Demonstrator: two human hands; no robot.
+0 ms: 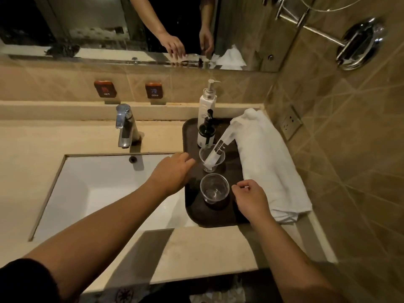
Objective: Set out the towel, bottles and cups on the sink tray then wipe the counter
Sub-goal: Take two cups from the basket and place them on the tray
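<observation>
A dark tray (192,206) lies on the counter right of the sink. At its far end stand a tall white pump bottle (207,106) and a shorter dark-capped pump bottle (206,133). A clear cup (211,161) holds a white wrapped packet (220,145). In front of it stands an empty clear cup (214,190). A folded white towel (269,162) lies along the tray's right side. My left hand (172,172) hovers at the tray's left edge, fingers loosely apart. My right hand (251,199) is just right of the empty cup, fingers curled, holding nothing that I can see.
The white sink basin (105,189) and chrome faucet (124,125) lie to the left. A mirror (109,29) runs along the back wall. The tiled right wall carries a socket (290,123) and a chrome fitting (358,43). The beige counter (196,248) extends toward me.
</observation>
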